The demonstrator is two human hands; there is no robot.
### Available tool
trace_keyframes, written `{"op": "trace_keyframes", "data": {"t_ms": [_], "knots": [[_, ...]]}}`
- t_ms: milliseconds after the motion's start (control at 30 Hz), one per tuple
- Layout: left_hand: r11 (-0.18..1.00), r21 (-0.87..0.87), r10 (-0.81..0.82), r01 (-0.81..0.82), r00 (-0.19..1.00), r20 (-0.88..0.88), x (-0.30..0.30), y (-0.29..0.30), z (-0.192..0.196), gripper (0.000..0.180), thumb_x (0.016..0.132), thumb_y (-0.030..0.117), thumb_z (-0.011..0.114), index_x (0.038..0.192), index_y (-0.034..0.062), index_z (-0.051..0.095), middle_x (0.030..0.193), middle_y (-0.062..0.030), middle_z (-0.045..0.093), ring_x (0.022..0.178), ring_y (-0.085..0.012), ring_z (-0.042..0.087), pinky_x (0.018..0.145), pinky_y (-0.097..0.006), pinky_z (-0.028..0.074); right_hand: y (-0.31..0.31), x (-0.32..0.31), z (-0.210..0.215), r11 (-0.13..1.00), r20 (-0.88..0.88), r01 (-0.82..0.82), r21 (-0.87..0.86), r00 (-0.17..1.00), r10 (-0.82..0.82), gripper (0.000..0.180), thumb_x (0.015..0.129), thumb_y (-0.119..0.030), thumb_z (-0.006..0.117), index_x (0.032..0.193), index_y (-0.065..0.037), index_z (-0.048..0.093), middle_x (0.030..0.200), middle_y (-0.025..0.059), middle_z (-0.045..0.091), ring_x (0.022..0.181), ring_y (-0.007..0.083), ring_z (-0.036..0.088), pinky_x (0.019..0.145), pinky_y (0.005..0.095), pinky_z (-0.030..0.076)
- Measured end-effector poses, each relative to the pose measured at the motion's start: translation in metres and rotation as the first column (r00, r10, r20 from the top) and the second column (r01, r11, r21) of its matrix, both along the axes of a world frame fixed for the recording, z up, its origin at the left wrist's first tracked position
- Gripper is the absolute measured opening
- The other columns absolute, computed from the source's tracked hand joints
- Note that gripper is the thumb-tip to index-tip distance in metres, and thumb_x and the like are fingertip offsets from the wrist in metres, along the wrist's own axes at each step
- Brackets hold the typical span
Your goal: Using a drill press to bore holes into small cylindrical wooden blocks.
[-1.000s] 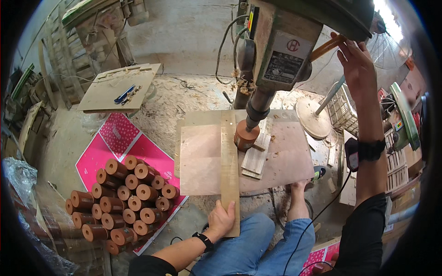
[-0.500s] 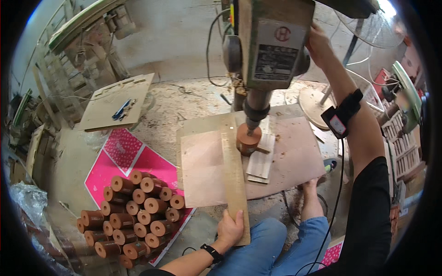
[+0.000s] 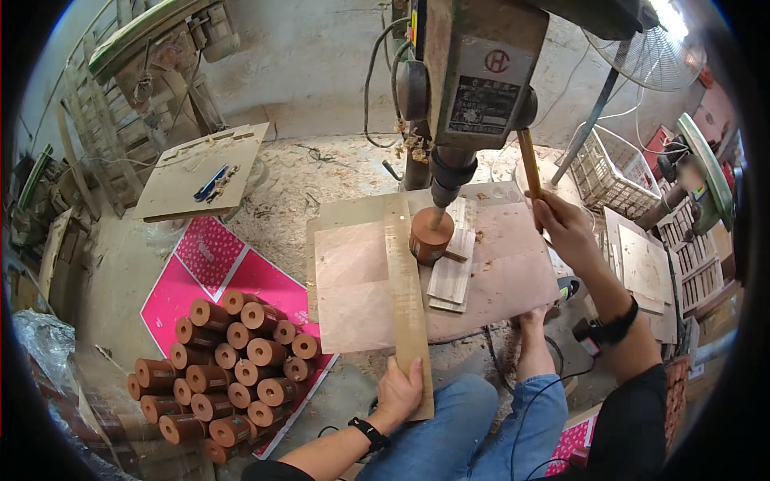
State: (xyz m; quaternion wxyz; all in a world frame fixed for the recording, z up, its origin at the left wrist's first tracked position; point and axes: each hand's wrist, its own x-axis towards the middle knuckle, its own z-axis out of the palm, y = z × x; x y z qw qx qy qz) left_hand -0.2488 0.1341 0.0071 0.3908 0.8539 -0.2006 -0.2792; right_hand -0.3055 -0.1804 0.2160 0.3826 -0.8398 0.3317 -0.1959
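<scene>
We count one brown wooden cylinder (image 3: 430, 236) standing upright under the bit of the single drill press (image 3: 473, 80), forward of our left hand (image 3: 399, 390) and to the left of our right hand (image 3: 565, 228). One long narrow wooden strip (image 3: 407, 297) runs from our left hand forward past the left side of that cylinder, and a small stack of about three short slats (image 3: 451, 268) lies just right of the strip, under and beside the cylinder. To the left of our left hand, down on the floor, a heap of roughly two dozen similar brown cylinders (image 3: 228, 365) lies on its sides on a single pink sheet (image 3: 210, 276). Our left hand comes up from the lower edge, fingers curled over the near end of the strip and gripping it, a dark band at the wrist. Our right arm reaches forward from the right, and the right hand is closed around the wooden feed lever (image 3: 529, 164) that slants down from the machine's head; a black watch sits at that wrist. The bench (image 3: 513, 280) between the hands is a pale, pinkish board, worn and dusted with shavings. Beyond it the concrete floor (image 3: 321, 192) is covered in sawdust, with one low board (image 3: 200, 168) carrying a blue tool far to the left, a standing fan (image 3: 654, 60) beyond our right hand, and a white wire basket (image 3: 605, 172) near it.
</scene>
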Motion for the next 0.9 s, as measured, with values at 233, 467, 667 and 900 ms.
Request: {"op": "trace_keyframes", "data": {"t_ms": [233, 467, 667, 900], "knots": [[0.998, -0.044, 0.039, -0.038, 0.998, 0.043, 0.0, -0.001, 0.002, 0.047, 0.096, 0.042, 0.054, 0.106, -0.0042, 0.054, 0.09, -0.0332, 0.065, 0.087, -0.0512, 0.063, 0.076, -0.055, 0.05, 0.038, -0.027, 0.062, 0.875, -0.205, -0.006, -0.484, 0.973, -0.107, 0.036, 0.102, -0.027, 0.051, 0.117, 0.004, 0.062, 0.078, 0.0117, 0.054, 0.071, 0.0222, 0.054, 0.068, 0.0348, 0.043], [1.0, 0.006, 0.018, -0.018, 0.999, 0.046, 0.001, -0.001, 0.0, 0.054, 0.095, 0.047, 0.051, 0.109, -0.0043, 0.052, 0.09, -0.0331, 0.065, 0.087, -0.0514, 0.063, 0.078, -0.055, 0.049, 0.045, -0.038, 0.111, 0.749, 0.126, 0.166, -0.641, 0.986, -0.111, 0.035, 0.101, -0.027, 0.054, 0.12, 0.001, 0.062, 0.069, 0.004, 0.049, 0.065, 0.0111, 0.05, 0.059, 0.029, 0.04], [1.0, 0.003, 0.002, -0.002, 0.999, 0.042, -0.001, 0.002, 0.011, 0.075, 0.082, 0.057, 0.066, 0.122, -0.0034, 0.045, 0.108, -0.0301, 0.06, 0.102, -0.0459, 0.059, 0.087, -0.052, 0.047, -0.046, 0.026, 0.162, 0.971, 0.651, 0.07, -0.227, 0.753, 0.097, 0.033, 0.096, -0.029, 0.062, 0.115, -0.002, 0.063, 0.077, -0.0018, 0.054, 0.066, 0.0053, 0.048, 0.059, 0.0221, 0.039], [0.984, 0.121, -0.176, 0.128, 0.733, 0.657, 0.028, 0.032, 0.012, 0.087, 0.066, 0.049, 0.084, 0.125, 0.0007, 0.042, 0.116, -0.0212, 0.041, 0.111, -0.0376, 0.039, 0.096, -0.051, 0.033, -0.112, 0.128, 0.135, 0.974, 0.495, 0.223, 0.04, 0.842, -0.213, 0.037, 0.096, -0.04, 0.058, 0.118, -0.009, 0.06, 0.087, 0.0026, 0.061, 0.067, 0.01, 0.054, 0.06, 0.0249, 0.045]]}}
